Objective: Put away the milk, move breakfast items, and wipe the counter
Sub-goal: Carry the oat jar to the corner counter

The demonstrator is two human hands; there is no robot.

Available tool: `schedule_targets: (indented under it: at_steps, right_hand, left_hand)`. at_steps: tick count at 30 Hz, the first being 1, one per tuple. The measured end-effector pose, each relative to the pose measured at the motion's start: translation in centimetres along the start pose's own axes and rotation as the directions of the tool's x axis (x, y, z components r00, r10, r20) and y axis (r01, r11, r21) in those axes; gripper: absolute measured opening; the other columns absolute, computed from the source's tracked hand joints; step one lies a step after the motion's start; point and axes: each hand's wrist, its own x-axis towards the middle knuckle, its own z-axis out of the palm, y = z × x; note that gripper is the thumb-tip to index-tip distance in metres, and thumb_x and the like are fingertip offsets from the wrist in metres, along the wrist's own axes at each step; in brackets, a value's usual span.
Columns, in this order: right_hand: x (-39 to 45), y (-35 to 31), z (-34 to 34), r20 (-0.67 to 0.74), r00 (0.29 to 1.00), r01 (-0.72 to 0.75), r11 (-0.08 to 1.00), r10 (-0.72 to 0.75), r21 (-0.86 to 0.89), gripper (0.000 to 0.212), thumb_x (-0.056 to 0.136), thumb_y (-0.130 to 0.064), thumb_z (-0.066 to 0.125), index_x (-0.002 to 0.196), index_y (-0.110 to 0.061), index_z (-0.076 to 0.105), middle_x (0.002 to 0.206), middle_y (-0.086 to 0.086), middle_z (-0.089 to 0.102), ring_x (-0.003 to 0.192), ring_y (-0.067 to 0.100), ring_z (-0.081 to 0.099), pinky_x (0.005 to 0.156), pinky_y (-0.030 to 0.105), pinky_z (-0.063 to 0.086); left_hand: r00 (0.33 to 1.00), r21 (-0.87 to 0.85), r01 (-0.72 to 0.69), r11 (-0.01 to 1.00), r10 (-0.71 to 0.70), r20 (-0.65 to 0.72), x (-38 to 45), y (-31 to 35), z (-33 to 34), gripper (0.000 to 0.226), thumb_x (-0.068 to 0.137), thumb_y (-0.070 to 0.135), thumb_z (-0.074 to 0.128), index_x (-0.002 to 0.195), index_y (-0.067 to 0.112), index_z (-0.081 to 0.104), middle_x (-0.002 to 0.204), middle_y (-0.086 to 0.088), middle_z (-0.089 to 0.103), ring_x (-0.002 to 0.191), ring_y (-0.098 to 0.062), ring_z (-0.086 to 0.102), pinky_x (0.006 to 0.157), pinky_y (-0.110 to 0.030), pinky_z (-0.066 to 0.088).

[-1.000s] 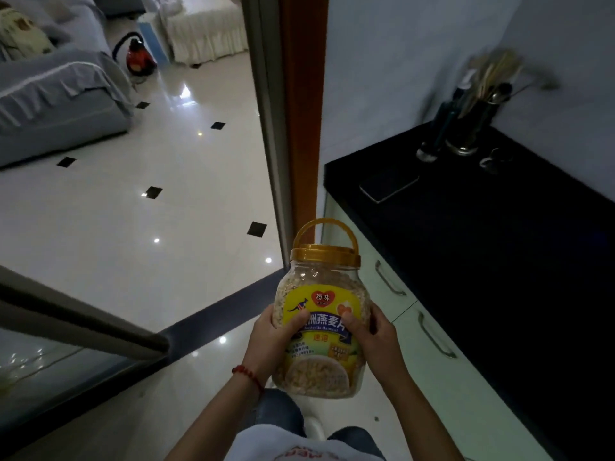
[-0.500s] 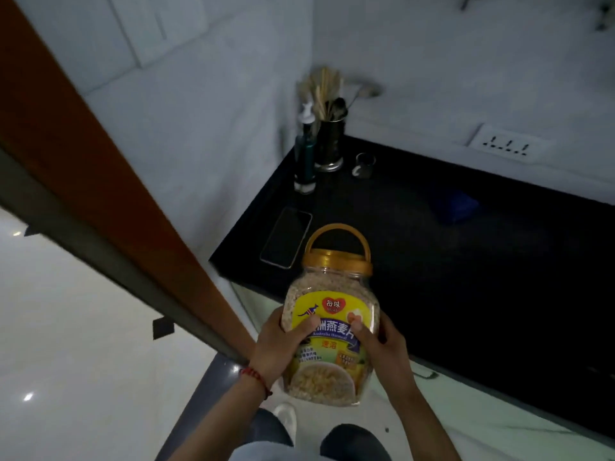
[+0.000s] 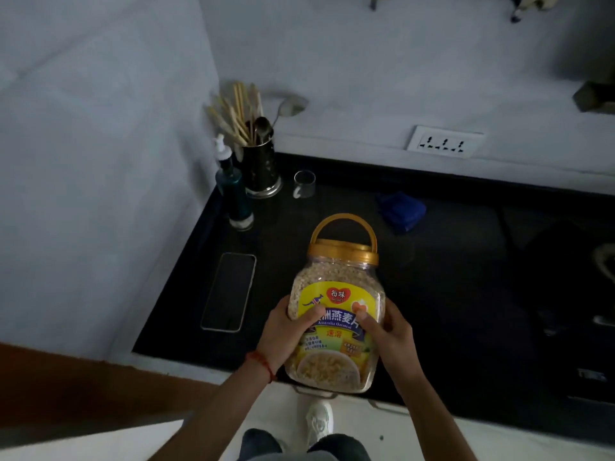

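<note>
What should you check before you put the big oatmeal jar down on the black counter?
1. Grip: left hand and right hand both clasp the oatmeal jar: ok.
2. Lid: the yellow lid sits on the jar; how tight, cannot tell.
3. Landing spot: the counter beyond the jar looks bare: ok.
4. Phone: lies flat to the left of the jar, apart from it: ok.
5. Glass cup and blue cloth: further back, out of the way: ok.
6. Counter surface dry: too dark, cannot tell.
</note>
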Motion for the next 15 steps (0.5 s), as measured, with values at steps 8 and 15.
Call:
schedule_targets:
  at_steps: [8,15]
  right_hand:
    - [7.8,-4.8,-2.9,0.188,0.976,0.114,0.993,-0.108,-0.019,0.077,0.047,-0.026,0.084,0.116,-0.03,0.048,0.108,0.001,0.066,0.097,0.013,0.068,0.066,0.023,0.057]
    - [11.6,-4.7,-4.2,0.213,0.96,0.209,0.97,-0.179,-0.127,0.078,0.055,-0.007,0.083,0.118,-0.034,0.044,0.118,-0.003,0.06,0.109,0.009,0.061,0.076,0.02,0.055]
  left_hand:
    - [0.991,0.068,-0.058,0.996,0.049,0.12,7.1,4.2,0.0,0.094,0.019,0.064,0.08,0.101,0.027,0.054,0.088,0.009,0.069,0.076,0.002,0.068,0.061,-0.012,0.052]
    - [0.978,0.121,-0.081,0.989,0.055,0.199,10.7,5.3,0.0,0.088,0.032,0.041,0.088,0.111,0.031,0.052,0.102,0.009,0.066,0.093,-0.001,0.065,0.077,-0.019,0.053]
